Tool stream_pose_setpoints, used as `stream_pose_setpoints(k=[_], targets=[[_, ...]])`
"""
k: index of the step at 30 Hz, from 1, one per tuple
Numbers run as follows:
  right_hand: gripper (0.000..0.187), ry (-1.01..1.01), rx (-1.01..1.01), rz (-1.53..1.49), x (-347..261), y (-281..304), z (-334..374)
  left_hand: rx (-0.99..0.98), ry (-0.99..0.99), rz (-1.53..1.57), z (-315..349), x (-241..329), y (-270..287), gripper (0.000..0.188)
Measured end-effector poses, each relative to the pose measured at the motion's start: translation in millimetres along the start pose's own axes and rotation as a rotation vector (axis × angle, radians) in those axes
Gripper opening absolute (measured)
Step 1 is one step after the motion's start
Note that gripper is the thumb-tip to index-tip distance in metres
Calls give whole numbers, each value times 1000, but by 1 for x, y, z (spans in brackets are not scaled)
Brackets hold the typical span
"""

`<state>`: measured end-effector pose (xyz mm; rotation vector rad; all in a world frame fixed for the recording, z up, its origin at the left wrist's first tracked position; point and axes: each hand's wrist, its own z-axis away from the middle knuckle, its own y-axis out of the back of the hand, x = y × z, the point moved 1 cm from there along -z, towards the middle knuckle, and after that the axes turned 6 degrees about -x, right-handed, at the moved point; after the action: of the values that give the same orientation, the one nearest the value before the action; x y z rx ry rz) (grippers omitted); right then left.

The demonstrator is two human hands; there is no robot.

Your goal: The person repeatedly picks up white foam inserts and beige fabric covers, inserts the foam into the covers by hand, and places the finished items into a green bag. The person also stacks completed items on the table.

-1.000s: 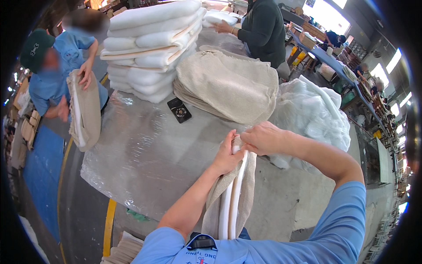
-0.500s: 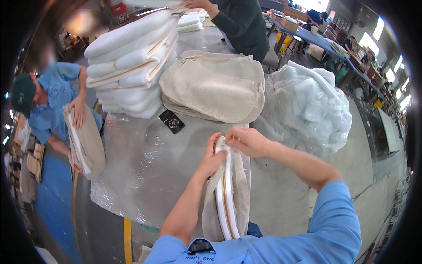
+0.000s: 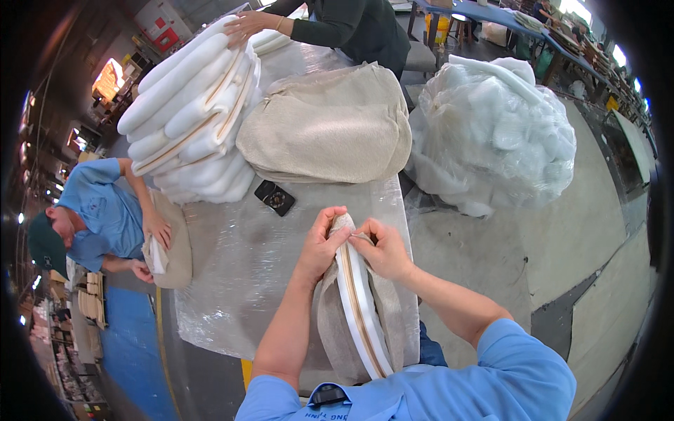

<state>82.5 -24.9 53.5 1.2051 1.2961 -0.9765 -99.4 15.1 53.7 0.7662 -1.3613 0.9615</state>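
In front of me a beige fabric cover [image 3: 333, 323] lies around a white padded insert [image 3: 357, 298] with a brown stripe along its edge. The cover's long opening faces up and the insert shows through it. My left hand [image 3: 321, 245] is closed on the cover's far end, thumb toward the opening. Opposite it, my right hand [image 3: 384, 247] pinches the cover's edge by the tip of the insert. Both hands nearly meet there.
A plastic-wrapped table [image 3: 232, 281] bears a beige cover stack [image 3: 326, 130], a tall pile of white pads [image 3: 189, 119] and a dark phone-like device [image 3: 274, 198]. A clear bag of white stuffing [image 3: 495, 133] stands right. One co-worker [image 3: 105, 210] handles a covered cushion; another [image 3: 351, 31] touches the pads.
My right hand has come down and in, now pinching the cover's edge. The far co-worker's hands have come onto the white pile. My view has shifted somewhat.
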Motion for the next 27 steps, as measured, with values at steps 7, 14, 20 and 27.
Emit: stream_pose_setpoints(k=[7, 14, 20, 27], targets=[[15, 101, 14, -115, 6, -7, 15, 23, 28, 186, 19, 16, -10, 54], [12, -185, 60, -761, 7, -1, -9, 17, 27, 188, 24, 20, -13, 59], [10, -204, -13, -394, 8, 15, -13, -19, 14, 153, 23, 20, -17, 64], [23, 667, -228, 667, -28, 45, -41, -14, 48, 45, 15, 20, -23, 65]])
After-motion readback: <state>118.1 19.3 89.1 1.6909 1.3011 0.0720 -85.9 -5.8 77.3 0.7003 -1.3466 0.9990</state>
